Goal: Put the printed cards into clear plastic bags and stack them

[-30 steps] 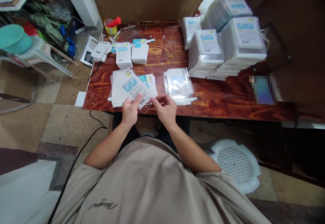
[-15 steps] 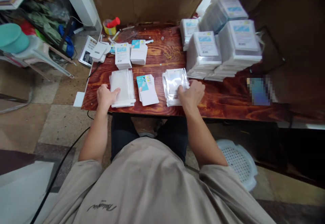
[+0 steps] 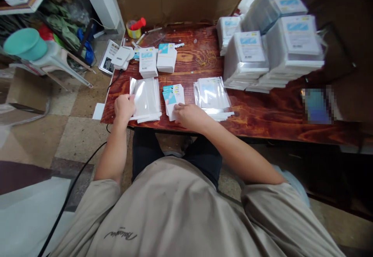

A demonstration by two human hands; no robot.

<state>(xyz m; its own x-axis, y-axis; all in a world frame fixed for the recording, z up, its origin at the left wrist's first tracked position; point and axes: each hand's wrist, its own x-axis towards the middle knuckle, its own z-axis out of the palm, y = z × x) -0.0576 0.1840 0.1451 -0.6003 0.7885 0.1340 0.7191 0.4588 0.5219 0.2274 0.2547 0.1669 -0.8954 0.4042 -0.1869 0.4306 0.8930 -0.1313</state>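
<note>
— While pinching top clear sleeve (image 3: 145, 95) by its near-left corner w/ left hand (image 3: 124, 108), peeling it up a bit.
— And right hand (image 3: 186, 115)?
— Now off bag pile (image 3: 212, 95), shifted onto card stack (image 3: 174, 97) mid-tabletop (image 3: 262, 109); fingers together, flat on cards.

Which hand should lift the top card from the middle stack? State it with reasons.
Right, probably. The right hand rests on the near edge of the card stack, while the left hand grips the clear sleeve pile beside it.
</note>
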